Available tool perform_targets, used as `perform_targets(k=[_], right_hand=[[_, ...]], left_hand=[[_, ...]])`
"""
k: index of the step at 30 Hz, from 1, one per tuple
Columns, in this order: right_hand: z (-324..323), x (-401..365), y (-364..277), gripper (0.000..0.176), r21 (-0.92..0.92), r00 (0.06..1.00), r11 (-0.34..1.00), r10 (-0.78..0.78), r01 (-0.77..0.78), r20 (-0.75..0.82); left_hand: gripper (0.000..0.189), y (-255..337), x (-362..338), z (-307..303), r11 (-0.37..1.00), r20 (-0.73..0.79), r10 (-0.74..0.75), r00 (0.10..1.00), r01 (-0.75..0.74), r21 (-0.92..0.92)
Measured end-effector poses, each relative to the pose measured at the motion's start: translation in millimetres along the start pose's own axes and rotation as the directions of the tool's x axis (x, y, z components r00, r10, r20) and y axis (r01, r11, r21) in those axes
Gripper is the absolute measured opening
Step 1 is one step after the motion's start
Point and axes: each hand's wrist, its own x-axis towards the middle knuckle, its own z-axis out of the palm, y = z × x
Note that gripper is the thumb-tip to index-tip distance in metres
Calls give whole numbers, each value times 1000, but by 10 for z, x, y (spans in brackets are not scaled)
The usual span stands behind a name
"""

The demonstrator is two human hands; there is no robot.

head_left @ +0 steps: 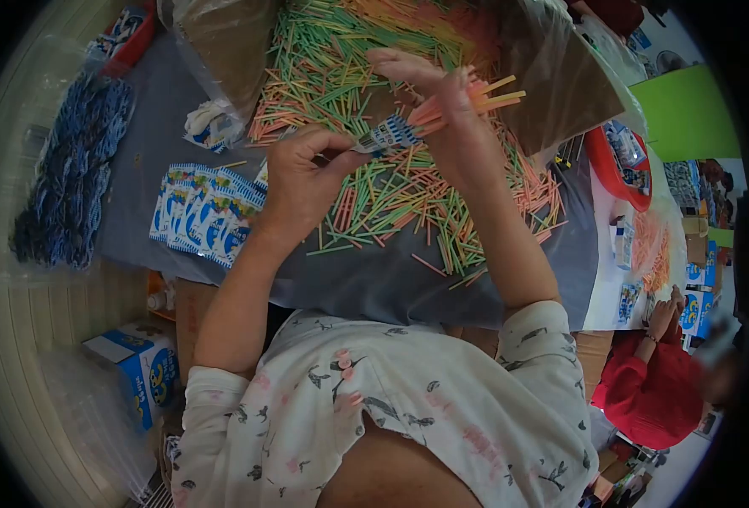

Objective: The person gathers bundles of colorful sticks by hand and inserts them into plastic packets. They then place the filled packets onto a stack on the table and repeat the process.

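Observation:
My left hand (307,169) pinches the end of a small blue-and-white printed packet (389,134). Pink and orange sticks (497,91) jut from the packet's mouth toward the upper right. Across these sticks lies my right hand (459,118), its fingers stretched out to the left; the hand partly hides the bundle. Beneath both hands spreads a heap of thin green, yellow and pink sticks (324,51). Flat blue-and-white packets (209,212) lie overlapping near my left forearm.
Brown cardboard flaps with clear plastic (561,76) flank the heap. A red basket (633,186) of packets stands right, a bag of blue packet strips (74,169) left. A blue box (142,364) sits below. A person in red (654,389) works at the right.

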Motion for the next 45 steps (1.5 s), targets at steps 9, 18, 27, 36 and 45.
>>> perform_targets(k=[9, 18, 27, 36, 45], right_hand=[[41, -129, 130, 65, 288, 971, 935, 232, -205, -62], [24, -144, 128, 64, 252, 983, 956, 170, -147, -74], [63, -215, 229, 57, 276, 950, 934, 275, -228, -146], [122, -232, 89, 62, 340, 966, 926, 221, -165, -134], [230, -161, -33, 66, -115, 986, 984, 144, -135, 78]], left_hand=[[15, -124, -143, 96, 996, -71, -31, 997, 24, -91], [14, -142, -184, 80, 995, -59, -15, 998, 21, 103], [5, -164, -399, 157, 516, 318, 140, 937, -344, 785], [12, -78, -213, -39, 971, 104, -205, 973, 189, 145], [12, 24, -195, 14, 955, 60, -189, 980, 198, -222]])
